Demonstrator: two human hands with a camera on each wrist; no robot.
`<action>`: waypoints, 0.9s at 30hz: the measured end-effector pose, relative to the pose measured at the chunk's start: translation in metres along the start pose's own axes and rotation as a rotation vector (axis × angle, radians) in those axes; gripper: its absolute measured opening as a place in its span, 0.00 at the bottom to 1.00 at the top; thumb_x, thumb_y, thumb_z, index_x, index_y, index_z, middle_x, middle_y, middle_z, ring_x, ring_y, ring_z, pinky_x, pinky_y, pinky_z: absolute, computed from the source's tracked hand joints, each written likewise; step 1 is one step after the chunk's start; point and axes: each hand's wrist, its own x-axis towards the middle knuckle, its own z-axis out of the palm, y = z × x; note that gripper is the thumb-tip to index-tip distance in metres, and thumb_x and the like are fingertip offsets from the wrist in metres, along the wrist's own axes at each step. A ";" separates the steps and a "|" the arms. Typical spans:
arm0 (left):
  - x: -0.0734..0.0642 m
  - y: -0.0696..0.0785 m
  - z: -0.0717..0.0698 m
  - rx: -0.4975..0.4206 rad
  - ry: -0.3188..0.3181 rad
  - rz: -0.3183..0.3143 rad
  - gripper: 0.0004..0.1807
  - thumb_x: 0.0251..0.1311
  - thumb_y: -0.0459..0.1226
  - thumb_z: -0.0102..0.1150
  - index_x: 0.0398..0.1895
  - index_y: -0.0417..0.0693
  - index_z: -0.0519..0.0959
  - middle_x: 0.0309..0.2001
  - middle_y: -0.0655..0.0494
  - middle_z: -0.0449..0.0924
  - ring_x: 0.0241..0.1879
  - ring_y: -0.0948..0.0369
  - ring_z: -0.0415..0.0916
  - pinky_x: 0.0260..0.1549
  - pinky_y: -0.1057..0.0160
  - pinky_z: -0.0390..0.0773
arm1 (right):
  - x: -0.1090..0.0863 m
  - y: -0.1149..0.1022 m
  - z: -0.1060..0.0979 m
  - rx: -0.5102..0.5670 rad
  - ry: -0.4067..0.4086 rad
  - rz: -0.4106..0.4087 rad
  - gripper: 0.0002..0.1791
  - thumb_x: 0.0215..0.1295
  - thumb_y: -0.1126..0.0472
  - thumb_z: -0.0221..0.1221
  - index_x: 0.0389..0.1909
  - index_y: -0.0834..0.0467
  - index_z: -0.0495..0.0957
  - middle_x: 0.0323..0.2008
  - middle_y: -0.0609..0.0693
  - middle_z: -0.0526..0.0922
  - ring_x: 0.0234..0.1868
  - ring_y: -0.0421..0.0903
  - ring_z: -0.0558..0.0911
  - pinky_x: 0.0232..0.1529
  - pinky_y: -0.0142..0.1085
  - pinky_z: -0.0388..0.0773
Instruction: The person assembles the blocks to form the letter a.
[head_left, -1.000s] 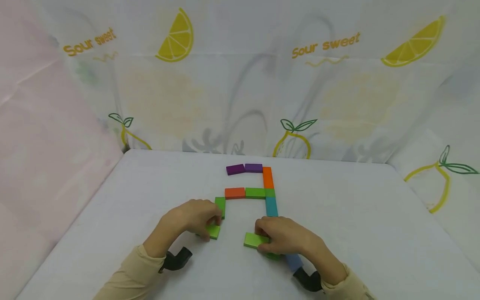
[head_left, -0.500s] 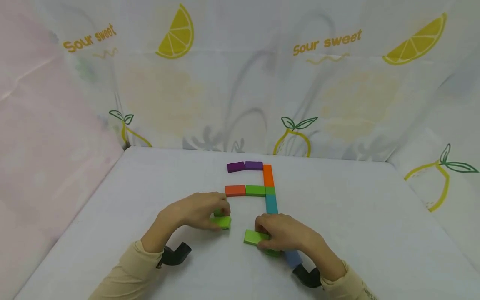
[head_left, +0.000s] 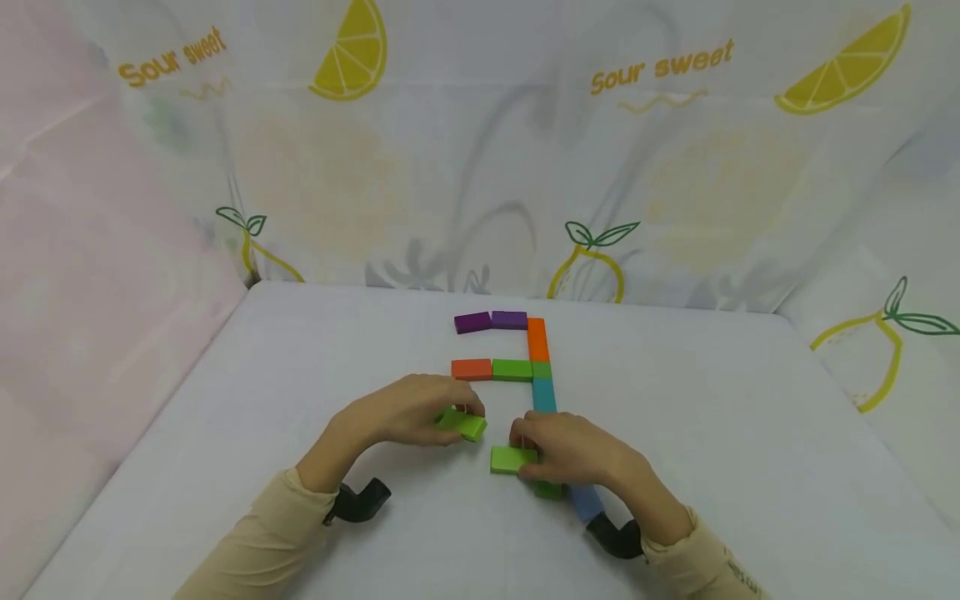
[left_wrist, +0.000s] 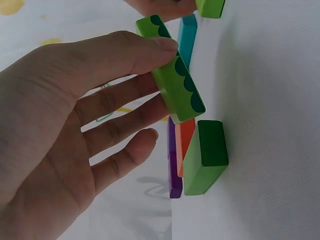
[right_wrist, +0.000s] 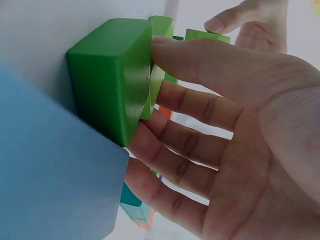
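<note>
My left hand (head_left: 420,410) pinches a light green block (head_left: 463,423) between thumb and fingers. In the left wrist view this block is tilted and shows a dark green scalloped edge (left_wrist: 189,90). Just beyond it on the table stands another green block (left_wrist: 205,165), mostly hidden by the hand in the head view. My right hand (head_left: 573,450) holds a second light green block (head_left: 510,460), thumb on the near side, fingers on the far side. A dark green block (head_left: 549,491) lies right below that thumb, beside a blue block (head_left: 585,503) partly under the wrist.
Past the right hand runs a column of teal (head_left: 543,395), small green (head_left: 541,369) and orange (head_left: 537,340) blocks. Leftward from it reach rows of green (head_left: 512,371) and red-orange (head_left: 471,369), and of two purple blocks (head_left: 509,320). Beneath all is a white table (head_left: 712,417).
My left hand has moved right and farther from me, bringing its light green block along toward the one at the right hand. The right hand keeps its place on its block.
</note>
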 end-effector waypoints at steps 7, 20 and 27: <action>0.003 0.000 0.004 -0.017 -0.041 -0.009 0.16 0.54 0.38 0.65 0.49 0.56 0.80 0.46 0.66 0.80 0.49 0.66 0.75 0.53 0.63 0.75 | 0.001 0.004 0.000 -0.021 0.023 -0.012 0.14 0.56 0.55 0.65 0.42 0.52 0.79 0.34 0.43 0.77 0.30 0.37 0.72 0.34 0.30 0.73; 0.007 0.001 0.009 0.003 -0.093 -0.005 0.17 0.54 0.38 0.65 0.48 0.54 0.81 0.46 0.64 0.80 0.48 0.65 0.74 0.52 0.63 0.75 | 0.000 0.006 -0.002 -0.039 0.040 -0.019 0.13 0.57 0.56 0.65 0.43 0.52 0.79 0.37 0.44 0.77 0.30 0.37 0.72 0.33 0.30 0.73; 0.007 -0.001 0.012 0.005 -0.118 -0.003 0.16 0.53 0.38 0.66 0.48 0.55 0.81 0.44 0.64 0.80 0.46 0.65 0.73 0.51 0.64 0.75 | -0.001 0.007 0.000 -0.042 0.048 -0.033 0.13 0.57 0.56 0.65 0.43 0.53 0.79 0.38 0.44 0.78 0.31 0.37 0.72 0.35 0.30 0.74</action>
